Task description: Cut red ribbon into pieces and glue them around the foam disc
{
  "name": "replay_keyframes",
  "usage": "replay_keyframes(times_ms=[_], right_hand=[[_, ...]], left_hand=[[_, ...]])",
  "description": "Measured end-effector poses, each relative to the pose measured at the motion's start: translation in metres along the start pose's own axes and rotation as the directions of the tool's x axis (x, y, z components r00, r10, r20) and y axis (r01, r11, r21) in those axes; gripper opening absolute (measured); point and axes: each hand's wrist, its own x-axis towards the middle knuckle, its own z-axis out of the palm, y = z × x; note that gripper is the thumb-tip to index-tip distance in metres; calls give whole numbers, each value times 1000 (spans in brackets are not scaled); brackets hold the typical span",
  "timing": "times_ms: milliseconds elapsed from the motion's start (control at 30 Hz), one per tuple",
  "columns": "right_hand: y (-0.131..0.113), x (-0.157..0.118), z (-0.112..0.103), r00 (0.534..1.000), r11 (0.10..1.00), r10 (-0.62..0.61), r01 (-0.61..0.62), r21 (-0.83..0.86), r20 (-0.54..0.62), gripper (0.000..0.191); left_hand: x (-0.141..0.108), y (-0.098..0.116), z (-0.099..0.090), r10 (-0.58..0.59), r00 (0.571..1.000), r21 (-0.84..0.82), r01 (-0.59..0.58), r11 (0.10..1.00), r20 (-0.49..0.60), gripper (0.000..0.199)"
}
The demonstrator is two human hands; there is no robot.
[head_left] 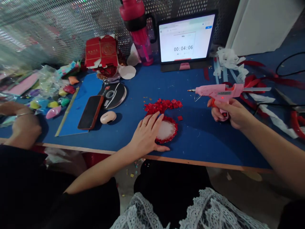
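1 blue table [197,143] fills the middle, bearing the landmark, a white disc [166,129] with a red rim, near its front edge. Far left of the disc is another person's arm [25,127]. Beyond the disc and somewhat right, a tablet [187,39] shows 00:04:06; beyond and left, a pink bottle [140,35] stands upright. Right of the disc, the right hand [225,111] grips a pink glue gun [219,90], nozzle pointing left. The left hand [147,132], fingers spread, covers the disc's left part. Further left lie a phone [90,113], a ribbon spool [119,95] and a small case [108,117]. Red pieces [164,105] lie just beyond the disc; 1 red scrap [179,118] sits just right.
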Motion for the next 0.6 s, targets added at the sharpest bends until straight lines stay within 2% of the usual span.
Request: replay_keyframes(times_ms=[67, 100, 133, 167, 200, 233, 267, 300, 333, 400, 467, 500, 533, 600], right_hand=[[1, 0, 0, 1000, 1000, 1, -1, -4, -12, 37], [1, 0, 0, 1000, 1000, 0, 0, -4, -14, 37], [1, 0, 0, 1000, 1000, 0, 0, -2, -11, 36], [1, 0, 0, 1000, 1000, -2, 2, 0, -7, 36], [2, 0, -1, 1000, 1000, -5, 5, 0, -4, 35], [2, 0, -1, 1000, 1000, -6, 6, -1, -1, 34], [1, -1, -1, 1000, 1000, -12, 12, -1, -1, 34], [1, -1, 0, 1000, 1000, -16, 16, -3, 1, 33], [0, -2, 0, 1000, 1000, -19, 19, -4, 2, 32], [-1, -2, 1, 1000, 1000, -22, 23, -8, 11, 32], [-1, -3, 1, 1000, 1000, -22, 22, -14, 15, 33], [-2, -3, 2, 1000, 1000, -20, 21, -20, 19, 34], [-2, -3, 2, 999, 999, -22, 22, -27, 25, 35], [-1, -3, 2, 999, 999, -21, 23, -45, 44, 35]], left_hand=[[-15, 9, -6, 110, 991, -148, -121, 982, -77, 106], [-21, 17, -10, 224, 970, -285, -243, 927, -97, 96], [-27, 26, -15, 339, 936, -466, -341, 817, -91, 81], [-31, 37, -19, 526, 850, -663, -409, 627, -27, 71], [-33, 47, -22, 729, 682, -824, -381, 418, 54, 70], [-34, 57, -23, 843, 532, -918, -290, 271, 81, 73], [-33, 66, -22, 887, 452, -968, -167, 188, 94, 75], [-32, 73, -19, 901, 421, -990, -50, 135, 102, 76], [-32, 77, -14, 905, 413, -995, 40, 91, 99, 78], [-32, 81, -2, 903, 421, -988, 155, 22, 86, 82], [-35, 79, 7, 920, 387, -980, 197, -16, 63, 92], [-36, 76, 9, 935, 351, -979, 201, -20, 53, 96], [-38, 72, 7, 951, 306, -980, 197, -14, 48, 100], [-38, 62, -4, 963, 259, -987, 157, 35, 76, 96]])
